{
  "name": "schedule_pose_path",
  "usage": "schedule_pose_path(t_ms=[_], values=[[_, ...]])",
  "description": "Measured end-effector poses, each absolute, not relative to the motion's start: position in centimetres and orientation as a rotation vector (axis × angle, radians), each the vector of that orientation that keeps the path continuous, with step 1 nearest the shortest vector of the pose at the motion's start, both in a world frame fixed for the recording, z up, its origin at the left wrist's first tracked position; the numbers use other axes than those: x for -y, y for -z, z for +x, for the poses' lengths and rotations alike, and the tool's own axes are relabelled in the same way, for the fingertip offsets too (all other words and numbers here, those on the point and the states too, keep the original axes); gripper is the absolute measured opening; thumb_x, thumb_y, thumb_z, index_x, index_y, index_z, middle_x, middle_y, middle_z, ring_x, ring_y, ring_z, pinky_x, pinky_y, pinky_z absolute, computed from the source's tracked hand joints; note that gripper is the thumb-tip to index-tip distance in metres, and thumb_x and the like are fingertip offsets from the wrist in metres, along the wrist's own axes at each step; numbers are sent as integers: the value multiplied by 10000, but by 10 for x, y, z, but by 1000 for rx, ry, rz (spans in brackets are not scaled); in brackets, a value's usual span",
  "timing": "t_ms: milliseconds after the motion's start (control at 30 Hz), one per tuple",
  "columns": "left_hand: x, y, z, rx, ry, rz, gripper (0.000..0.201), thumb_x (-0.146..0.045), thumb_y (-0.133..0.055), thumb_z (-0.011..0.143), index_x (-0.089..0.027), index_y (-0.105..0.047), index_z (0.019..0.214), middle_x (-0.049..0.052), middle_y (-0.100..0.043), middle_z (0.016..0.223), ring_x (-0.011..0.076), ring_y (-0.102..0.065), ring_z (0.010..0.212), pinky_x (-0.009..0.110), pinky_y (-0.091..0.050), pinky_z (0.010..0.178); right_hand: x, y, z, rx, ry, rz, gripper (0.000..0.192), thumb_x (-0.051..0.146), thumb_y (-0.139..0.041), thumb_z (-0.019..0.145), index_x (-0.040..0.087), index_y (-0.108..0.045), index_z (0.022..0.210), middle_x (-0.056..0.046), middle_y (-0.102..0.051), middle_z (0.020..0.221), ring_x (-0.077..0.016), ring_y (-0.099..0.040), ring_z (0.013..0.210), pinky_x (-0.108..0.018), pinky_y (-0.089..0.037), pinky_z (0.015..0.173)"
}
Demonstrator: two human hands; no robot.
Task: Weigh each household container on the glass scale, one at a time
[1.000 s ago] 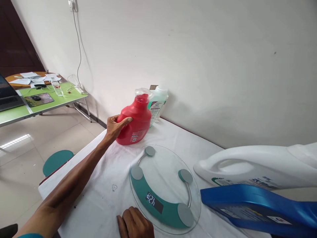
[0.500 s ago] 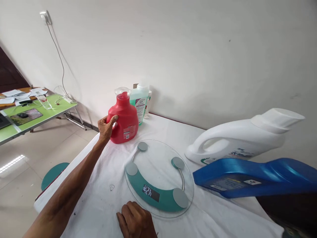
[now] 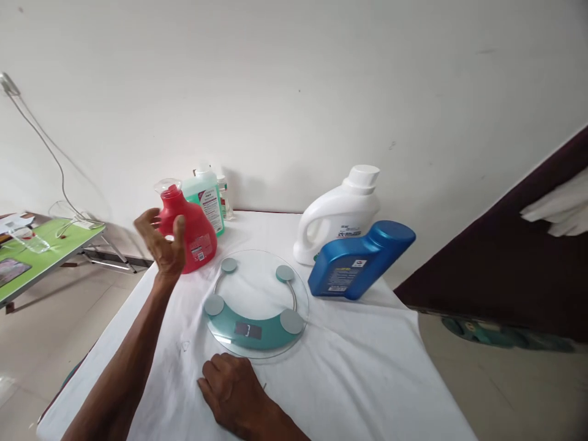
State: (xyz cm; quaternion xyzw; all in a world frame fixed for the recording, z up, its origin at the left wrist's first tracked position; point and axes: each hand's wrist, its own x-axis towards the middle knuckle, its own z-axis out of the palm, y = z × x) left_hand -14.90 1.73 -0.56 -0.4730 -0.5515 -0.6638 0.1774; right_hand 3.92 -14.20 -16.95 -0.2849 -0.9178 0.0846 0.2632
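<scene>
My left hand (image 3: 163,245) is raised with its fingers spread, just in front of the handle of a red detergent bottle (image 3: 195,236). The bottle stands upright at the table's left, with a clear cap on top. My right hand (image 3: 229,389) rests curled on the white cloth near the front; its fingers are folded under, so whatever it may hold is hidden. Just ahead of it lies a round glass scale (image 3: 261,288) with a green band and a small lit display. Nothing stands on the scale.
Behind the red bottle are a green liquid bottle (image 3: 212,199) and a small clear bottle (image 3: 225,199). Right of the scale stand a white jug (image 3: 340,214) and a blue bottle (image 3: 346,266). A green table (image 3: 55,245) is at far left; the wall runs behind.
My left hand has let go of the red bottle's handle and opened. The view has swung right, and the scale's display reading has changed. My right hand stays curled on the cloth.
</scene>
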Motion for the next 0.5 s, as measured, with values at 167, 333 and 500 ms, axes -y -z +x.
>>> schedule_pose_path(t_ms=[167,333,500], values=[[-35,-3,-47,1501,1863,-2088,359,-500,-687,919,-202,-607,1102,78,-653,1041,207,-623,939,377,-512,884,143,170,38,2505,-295,-770,173,280,-654,918,219,-521,826,0,-667,777,-178,-653,667,-297,-369,537],[-85,3,38,1661,1887,-2632,438,-560,-727,871,-183,-626,1070,122,-671,1148,201,-637,951,336,-504,811,143,172,33,2519,-238,-769,172,313,-675,924,206,-551,870,-19,-681,788,-188,-657,686,-289,-419,541],[-124,5,88,1877,1911,-2823,528,-682,-735,806,-178,-620,915,68,-690,897,176,-631,803,307,-469,700,145,176,26,2501,-204,-822,185,306,-660,909,220,-526,814,-3,-659,730,-176,-626,621,-290,-375,484]])
